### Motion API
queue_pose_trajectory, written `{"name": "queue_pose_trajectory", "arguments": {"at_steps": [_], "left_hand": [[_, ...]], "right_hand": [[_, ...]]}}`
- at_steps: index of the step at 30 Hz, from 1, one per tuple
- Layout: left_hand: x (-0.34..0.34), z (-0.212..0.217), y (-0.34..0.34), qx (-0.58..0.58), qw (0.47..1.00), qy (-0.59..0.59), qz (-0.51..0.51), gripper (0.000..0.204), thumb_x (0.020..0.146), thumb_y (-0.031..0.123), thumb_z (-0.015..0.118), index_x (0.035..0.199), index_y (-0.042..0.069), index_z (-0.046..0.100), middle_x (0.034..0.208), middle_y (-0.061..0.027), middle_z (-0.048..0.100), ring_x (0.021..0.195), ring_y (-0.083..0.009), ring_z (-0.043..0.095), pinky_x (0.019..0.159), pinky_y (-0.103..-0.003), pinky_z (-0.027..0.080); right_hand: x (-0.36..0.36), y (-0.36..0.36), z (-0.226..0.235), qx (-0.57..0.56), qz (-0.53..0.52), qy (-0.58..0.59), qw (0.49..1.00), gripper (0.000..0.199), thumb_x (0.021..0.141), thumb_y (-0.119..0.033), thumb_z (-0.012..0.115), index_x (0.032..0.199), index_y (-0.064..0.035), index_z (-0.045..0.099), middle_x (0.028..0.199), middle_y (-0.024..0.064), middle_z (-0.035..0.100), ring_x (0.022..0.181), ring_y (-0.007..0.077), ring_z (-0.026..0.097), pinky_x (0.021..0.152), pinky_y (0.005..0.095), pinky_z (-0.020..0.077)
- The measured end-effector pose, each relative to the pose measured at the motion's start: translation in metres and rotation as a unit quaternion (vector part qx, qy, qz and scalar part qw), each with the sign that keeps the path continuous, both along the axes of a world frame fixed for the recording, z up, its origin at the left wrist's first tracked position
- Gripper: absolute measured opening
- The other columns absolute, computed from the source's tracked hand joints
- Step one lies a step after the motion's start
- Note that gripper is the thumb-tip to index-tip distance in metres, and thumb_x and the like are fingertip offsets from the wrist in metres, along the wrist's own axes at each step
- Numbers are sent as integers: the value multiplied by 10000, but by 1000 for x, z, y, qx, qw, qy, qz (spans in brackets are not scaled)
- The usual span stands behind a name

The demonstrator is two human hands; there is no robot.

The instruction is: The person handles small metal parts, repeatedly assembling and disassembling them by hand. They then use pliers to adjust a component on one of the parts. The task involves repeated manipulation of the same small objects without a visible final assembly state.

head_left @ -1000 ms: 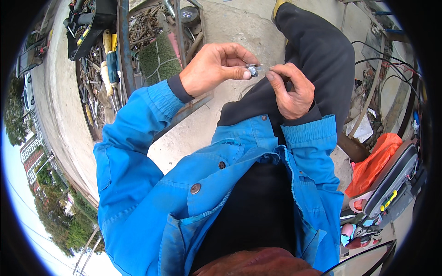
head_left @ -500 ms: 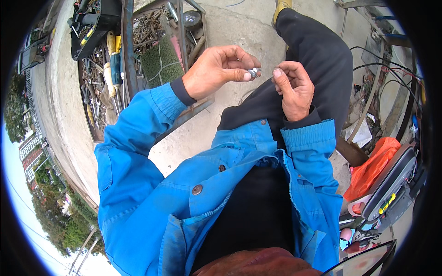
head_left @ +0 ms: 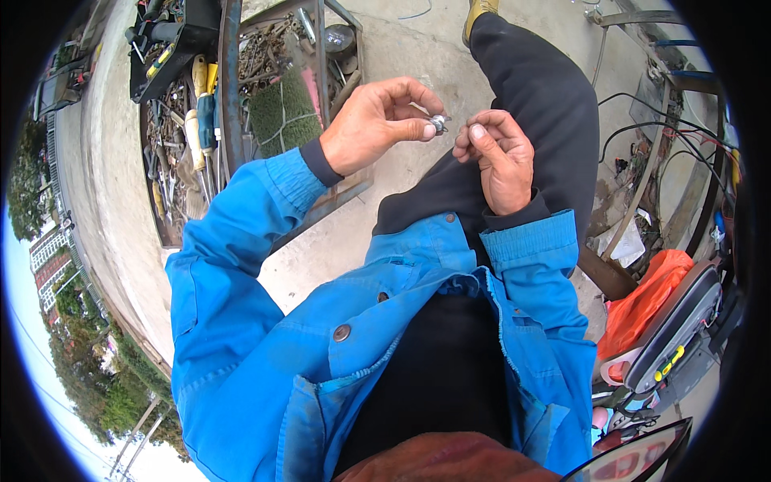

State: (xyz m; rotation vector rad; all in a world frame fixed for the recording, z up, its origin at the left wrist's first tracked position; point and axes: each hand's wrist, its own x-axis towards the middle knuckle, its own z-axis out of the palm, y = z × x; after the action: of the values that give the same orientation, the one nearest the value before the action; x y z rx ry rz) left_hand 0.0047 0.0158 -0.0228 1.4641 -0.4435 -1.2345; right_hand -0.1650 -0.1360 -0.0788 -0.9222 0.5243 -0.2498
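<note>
Fingers (head_left: 424, 128) of my left hand (head_left: 373, 128) pinch one small metal part (head_left: 438, 123); right hand (head_left: 498, 157), fingers loosely curled, empty, just beside. Both hands raised over one bent knee (head_left: 538, 88).

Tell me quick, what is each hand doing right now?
Left hand: fingers pinched shut on a small shiny metal part.
Right hand: fingers curled near the part; whether it grips anything cannot be told.
</note>
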Motion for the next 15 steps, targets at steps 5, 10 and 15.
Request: {"name": "queue_pose_trajectory", "arguments": {"at_steps": [5, 10, 15], "left_hand": [[5, 3, 0, -15, 999, 23, 25, 363, 950, 20, 711, 1304, -32, 651, 1206, -109, 714, 1081, -174, 696, 975, -328, 560], [3, 13, -9, -12, 998, 26, 50, 306, 953, 4, 687, 1253, -32, 636, 1095, -82, 703, 943, -164, 696, 871, -296, 570], [2, 22, -14, -33, 996, 41, 66, 265, 943, -5, 677, 1204, -6, 631, 1114, -93, 698, 925, -146, 670, 822, -272, 564]], "right_hand": [[2, -4, -2, 14, 78, -23, 997, 240, 1064, -160, 606, 1242, -1, 631, 867, 84, 706, 779, 157, 672, 728, 284, 532], [14, -7, -13, 60, 61, -42, 995, 155, 1041, -79, 573, 1175, -15, 619, 929, 82, 711, 816, 154, 672, 772, 314, 563], [17, -15, -12, 121, 4, -73, 990, 78, 1012, -54, 568, 1088, -70, 560, 930, 87, 688, 749, 129, 619, 659, 284, 489]]}}
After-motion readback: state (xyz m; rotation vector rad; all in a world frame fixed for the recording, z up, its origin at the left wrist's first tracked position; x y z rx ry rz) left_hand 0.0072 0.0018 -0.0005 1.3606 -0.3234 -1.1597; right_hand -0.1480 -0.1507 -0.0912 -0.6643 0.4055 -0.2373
